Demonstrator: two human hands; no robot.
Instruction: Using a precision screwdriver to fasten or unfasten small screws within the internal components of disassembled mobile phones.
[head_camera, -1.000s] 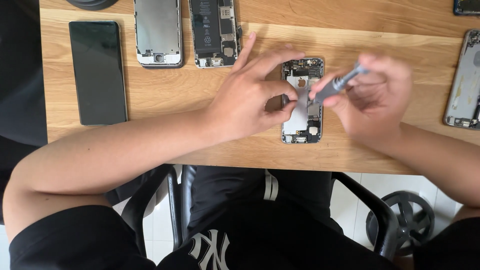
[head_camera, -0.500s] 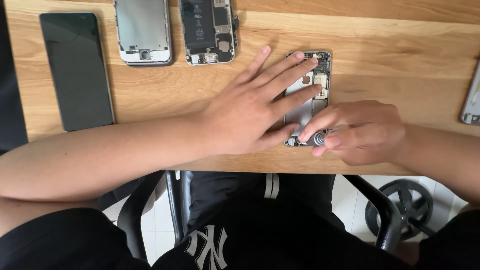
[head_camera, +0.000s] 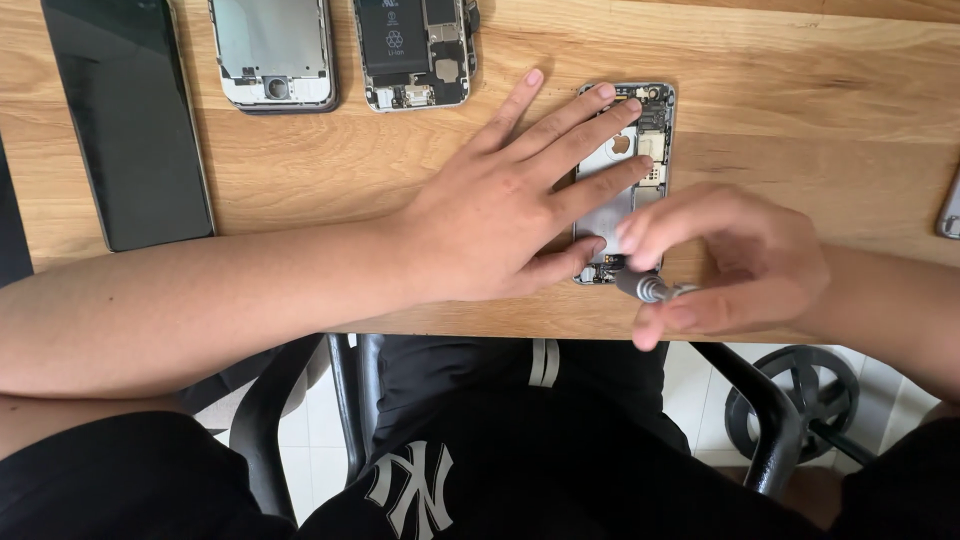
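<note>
Fingers of the left hand (head_camera: 500, 215) lie spread flat across an opened phone (head_camera: 628, 165) on the wooden counter (head_camera: 800, 120), pinning it down. The right hand (head_camera: 735, 262) pinches a small metal screwdriver (head_camera: 652, 288) at the phone's lower end (its tip is hidden, probably touching the board). Farther left lie a phone with a battery (head_camera: 415, 50), an empty phone shell (head_camera: 272, 52) and a dark screen panel (head_camera: 125, 120).

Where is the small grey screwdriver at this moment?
In the head view, the screwdriver is in the right hand, at the bottom end of the opened phone, near the wooden table front edge.
</note>
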